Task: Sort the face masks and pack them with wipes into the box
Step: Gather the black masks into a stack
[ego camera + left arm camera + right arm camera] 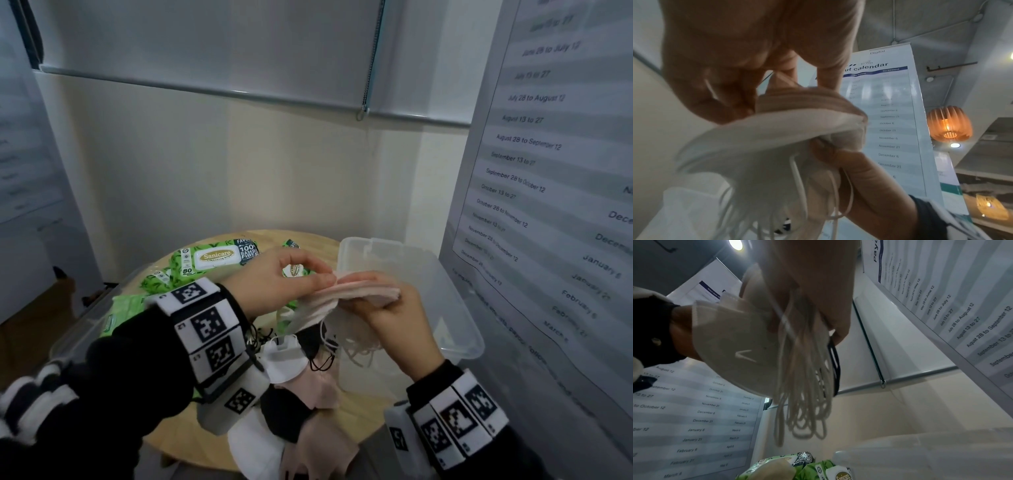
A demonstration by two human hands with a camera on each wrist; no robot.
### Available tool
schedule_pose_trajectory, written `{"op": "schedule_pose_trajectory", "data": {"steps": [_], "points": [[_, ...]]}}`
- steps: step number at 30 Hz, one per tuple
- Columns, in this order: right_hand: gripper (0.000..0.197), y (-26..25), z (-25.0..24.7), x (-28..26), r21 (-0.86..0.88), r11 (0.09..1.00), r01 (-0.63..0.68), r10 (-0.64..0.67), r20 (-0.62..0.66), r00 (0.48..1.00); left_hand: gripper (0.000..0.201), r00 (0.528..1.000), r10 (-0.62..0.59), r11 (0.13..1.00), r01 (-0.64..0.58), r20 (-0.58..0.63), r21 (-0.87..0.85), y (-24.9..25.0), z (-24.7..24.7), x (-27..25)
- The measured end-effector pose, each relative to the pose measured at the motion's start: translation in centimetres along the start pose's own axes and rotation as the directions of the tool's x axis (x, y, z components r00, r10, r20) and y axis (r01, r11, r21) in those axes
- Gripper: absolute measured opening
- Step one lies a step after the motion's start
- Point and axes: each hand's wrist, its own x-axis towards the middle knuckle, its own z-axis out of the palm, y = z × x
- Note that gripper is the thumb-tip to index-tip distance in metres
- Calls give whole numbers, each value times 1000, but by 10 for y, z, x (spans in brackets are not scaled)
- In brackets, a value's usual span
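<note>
A stack of pale pink face masks (pixel 359 292) hangs in the air above the near-left corner of the clear plastic box (pixel 455 308). My right hand (pixel 375 294) grips the stack from the right, thumb underneath. My left hand (pixel 325 279) pinches the stack's left end between thumb and fingers. The left wrist view shows the masks (pixel 789 120) with my left fingers (pixel 731 97) curled on their edge. In the right wrist view the masks (pixel 731 337) lie under my palm, and their ear loops (pixel 803 402) dangle. Green wipes packs (pixel 212 257) lie at the table's back.
Loose white, black and pink masks (pixel 301 383) lie heaped on the round wooden table (pixel 346 421) beneath my hands. A clear lid (pixel 78 329) lies at the left under my forearm. A calendar poster (pixel 548 171) hangs close on the right.
</note>
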Motion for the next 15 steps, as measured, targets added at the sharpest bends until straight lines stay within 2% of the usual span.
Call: {"op": "schedule_pose_trajectory", "data": {"steps": [2, 3, 6, 9, 12, 15], "points": [[23, 0, 1, 0, 42, 994, -103, 102, 10, 995, 30, 998, 6, 1000, -5, -70, 23, -1, -2, 2], [27, 1, 1, 0, 64, 988, -140, 140, 8, 990, 38, 998, 12, 999, -14, -54, -29, -2, -4, 2], [33, 2, 1, -1, 144, 965, -219, 220, 8, 975, 54, 992, 14, 984, 9, 127, -178, -6, -11, -1], [34, 1, 3, 0, 236, 931, -277, 280, 24, 960, 52, 982, 3, 971, 42, 187, -237, -13, -11, -4], [36, 0, 2, 2, 328, 891, -314, 317, 46, 947, 42, 994, -11, 960, 40, 107, -276, -14, -5, -6], [41, -1, 4, 1, 340, 889, -306, 301, 69, 951, 33, 1000, -7, 945, 11, 13, -326, -14, -3, -5]]}}
